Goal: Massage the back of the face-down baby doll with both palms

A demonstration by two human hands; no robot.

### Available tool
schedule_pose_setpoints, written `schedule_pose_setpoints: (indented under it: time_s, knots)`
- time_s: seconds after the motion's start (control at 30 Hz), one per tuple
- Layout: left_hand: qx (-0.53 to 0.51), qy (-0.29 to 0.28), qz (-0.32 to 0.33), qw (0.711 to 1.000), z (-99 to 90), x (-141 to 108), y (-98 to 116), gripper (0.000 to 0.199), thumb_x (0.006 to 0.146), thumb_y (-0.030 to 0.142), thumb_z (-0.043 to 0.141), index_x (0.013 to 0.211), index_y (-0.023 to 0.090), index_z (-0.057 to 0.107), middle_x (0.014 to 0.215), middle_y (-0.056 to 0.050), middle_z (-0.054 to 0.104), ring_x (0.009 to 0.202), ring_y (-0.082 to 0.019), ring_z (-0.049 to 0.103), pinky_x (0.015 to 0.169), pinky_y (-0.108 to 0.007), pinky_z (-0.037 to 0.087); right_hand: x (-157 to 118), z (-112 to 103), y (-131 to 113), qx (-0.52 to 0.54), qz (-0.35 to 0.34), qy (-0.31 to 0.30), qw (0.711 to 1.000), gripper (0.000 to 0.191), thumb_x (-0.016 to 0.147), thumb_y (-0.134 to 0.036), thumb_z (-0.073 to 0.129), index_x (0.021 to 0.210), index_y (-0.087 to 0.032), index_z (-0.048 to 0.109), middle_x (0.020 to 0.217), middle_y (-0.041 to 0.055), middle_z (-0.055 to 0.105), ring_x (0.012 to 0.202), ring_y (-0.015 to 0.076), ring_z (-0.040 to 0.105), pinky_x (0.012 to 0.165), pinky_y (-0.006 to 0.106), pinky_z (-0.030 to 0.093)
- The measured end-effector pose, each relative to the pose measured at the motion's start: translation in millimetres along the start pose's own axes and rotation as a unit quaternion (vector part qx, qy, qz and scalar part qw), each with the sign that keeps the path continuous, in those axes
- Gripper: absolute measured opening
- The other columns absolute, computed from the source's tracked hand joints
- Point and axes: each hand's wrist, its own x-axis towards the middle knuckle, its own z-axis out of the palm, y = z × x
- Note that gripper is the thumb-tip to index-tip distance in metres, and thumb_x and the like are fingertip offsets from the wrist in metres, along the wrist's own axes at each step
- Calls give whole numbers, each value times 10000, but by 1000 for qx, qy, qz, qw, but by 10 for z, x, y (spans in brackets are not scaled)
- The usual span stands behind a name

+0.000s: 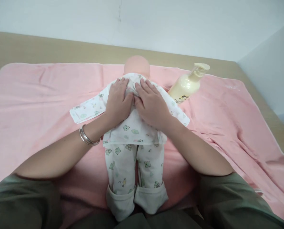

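Observation:
A baby doll (137, 65) lies face down, its bald head away from me. It wears a white printed top (132, 132) with long sleeves spread to both sides, and matching trousers (123, 165) with turned-up cuffs near my body. My left hand (120, 101) rests flat on the left side of the doll's upper back, and a silver bangle circles that wrist. On the right side of the back lies my right hand (151, 103), fingers stretched out. The two thumbs come close together near the middle of the back. Neither hand holds anything.
A pump bottle (186, 86) of pale yellow stands tilted in view just right of the doll's shoulder. Beneath everything spreads a wrinkled pink blanket (44, 92) over a wooden table (61, 49). A white wall (84, 19) rises behind the table's far edge.

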Motion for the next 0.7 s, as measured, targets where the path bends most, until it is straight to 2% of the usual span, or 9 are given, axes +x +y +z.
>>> schedule_pose_setpoints:
  time_s: [0.13,0.33,0.47,0.57,0.7]
  knots:
    - [-4,6,0,1000,-4,-13,39,569,971,337,483,1518,197,546,1671,-122,485,1622,-322,347,1382,-549,212,174,32,191,26,34,27,999,665,1031,-281,412,1658,-67,360,1759,130,305,1668,309,227,1391,526,186]
    - [9,-7,14,1000,-23,-50,70,575,996,355,474,1537,165,523,1681,-153,461,1625,-337,334,1380,-557,198,141,98,194,24,35,47,998,668,1025,-301,406,1647,-58,382,1750,138,326,1661,309,248,1391,506,179]
    - [38,-21,55,998,-14,-194,180,579,1041,358,412,1575,138,461,1724,-166,383,1653,-342,258,1382,-584,151,134,36,230,-1,4,27,1000,674,1039,-329,375,1648,-40,358,1745,170,325,1655,326,264,1378,545,208]
    - [35,-26,53,998,-2,-256,234,618,1027,329,407,1605,111,402,1746,-178,330,1669,-331,207,1391,-568,122,127,-19,219,-22,-2,7,1000,667,1053,-320,358,1654,-32,334,1746,184,317,1652,339,266,1374,562,215]
    - [-2,-35,31,999,-5,-103,58,622,1001,336,452,1589,137,419,1734,-169,356,1661,-338,237,1393,-548,179,-11,-14,32,-48,35,10,998,653,1074,-291,362,1650,15,321,1729,251,312,1640,399,272,1365,578,234]
